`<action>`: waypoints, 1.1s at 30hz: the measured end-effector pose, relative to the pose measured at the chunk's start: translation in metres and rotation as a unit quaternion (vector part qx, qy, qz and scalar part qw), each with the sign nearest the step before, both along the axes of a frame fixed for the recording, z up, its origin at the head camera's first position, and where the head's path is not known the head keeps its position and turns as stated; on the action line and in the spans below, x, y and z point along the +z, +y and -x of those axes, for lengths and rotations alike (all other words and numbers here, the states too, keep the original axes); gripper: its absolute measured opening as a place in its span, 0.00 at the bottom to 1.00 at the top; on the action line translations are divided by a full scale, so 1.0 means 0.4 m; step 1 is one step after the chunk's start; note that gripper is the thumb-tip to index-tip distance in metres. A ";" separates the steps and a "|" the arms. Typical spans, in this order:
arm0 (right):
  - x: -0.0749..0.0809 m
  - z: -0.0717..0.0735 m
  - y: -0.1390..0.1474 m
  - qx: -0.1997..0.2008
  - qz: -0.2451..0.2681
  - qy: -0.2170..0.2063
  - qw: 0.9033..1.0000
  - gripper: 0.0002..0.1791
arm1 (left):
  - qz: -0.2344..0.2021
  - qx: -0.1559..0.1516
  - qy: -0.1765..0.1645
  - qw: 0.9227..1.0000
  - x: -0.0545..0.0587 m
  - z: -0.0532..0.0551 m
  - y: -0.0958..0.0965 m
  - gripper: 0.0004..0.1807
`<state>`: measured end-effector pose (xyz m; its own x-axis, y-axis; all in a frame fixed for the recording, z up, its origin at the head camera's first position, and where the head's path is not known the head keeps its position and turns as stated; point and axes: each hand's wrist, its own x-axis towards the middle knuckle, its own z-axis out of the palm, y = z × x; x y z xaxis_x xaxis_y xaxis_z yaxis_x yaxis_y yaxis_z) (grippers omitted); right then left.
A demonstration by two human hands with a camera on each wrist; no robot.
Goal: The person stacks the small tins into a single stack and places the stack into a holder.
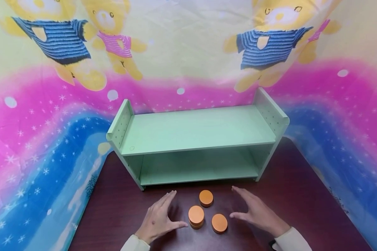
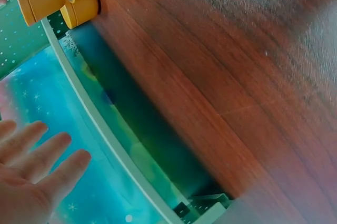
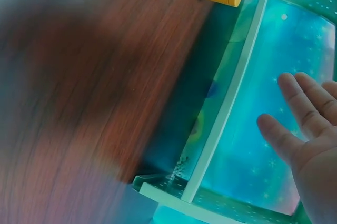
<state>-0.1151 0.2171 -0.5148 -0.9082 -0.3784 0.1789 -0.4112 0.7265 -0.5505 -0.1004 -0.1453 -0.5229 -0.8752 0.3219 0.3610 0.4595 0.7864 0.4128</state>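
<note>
- stack [image 1: 196, 214]: two orange pots, one set on the other, upright on the bench [image 1: 320, 212].
- back pot [image 1: 206, 197]: orange too, upright on the bench beyond the stack, the one closest to the shelf [image 1: 188, 130].
- right pot [image 1: 219, 223]: upright on the bench, to the right of the stack and apart from it.
- handling: the pots look stiff and probably light, though what they may contain is hidden; their smooth sides could be a little slippery, and they don't look fragile.
- where to hold: round the side, thumb facing fingers, best below the seam that shows in the wrist views, in case the part above is a loose lid. the stack is better held by its lower pot, with the top one steadied, as it could slide off.
- left grip [image 1: 158, 218]: spread, thumb out from the fingers, holding nothing; the thumb tip is just beside the stack, and i cannot tell whether it touches.
- right grip [image 1: 259, 212]: spread as well, holding nothing, thumb tip just beside the right pot.
- the shelf is green, with two boards and raised, holed ends; it stands on the bench behind the pots.
- pale sleeves [image 1: 293, 240] cover both forearms.
- a cloth [image 1: 182, 52] printed with bears hangs behind.
</note>
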 end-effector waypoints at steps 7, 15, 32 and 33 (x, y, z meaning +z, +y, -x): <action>-0.010 -0.002 -0.002 0.007 0.005 0.009 1.000 0.50 | -0.015 -0.015 -0.020 1.000 -0.011 -0.006 0.005 0.58; -0.024 -0.004 -0.006 0.010 0.008 0.004 1.000 0.50 | -0.026 -0.034 -0.033 0.999 -0.020 -0.004 0.011 0.56; -0.046 -0.006 -0.017 0.026 0.013 -0.002 1.000 0.45 | -0.047 -0.064 -0.057 0.995 -0.036 0.003 0.026 0.53; -0.048 -0.007 -0.017 0.027 0.013 0.001 1.000 0.44 | -0.049 -0.063 -0.057 0.995 -0.037 0.003 0.027 0.53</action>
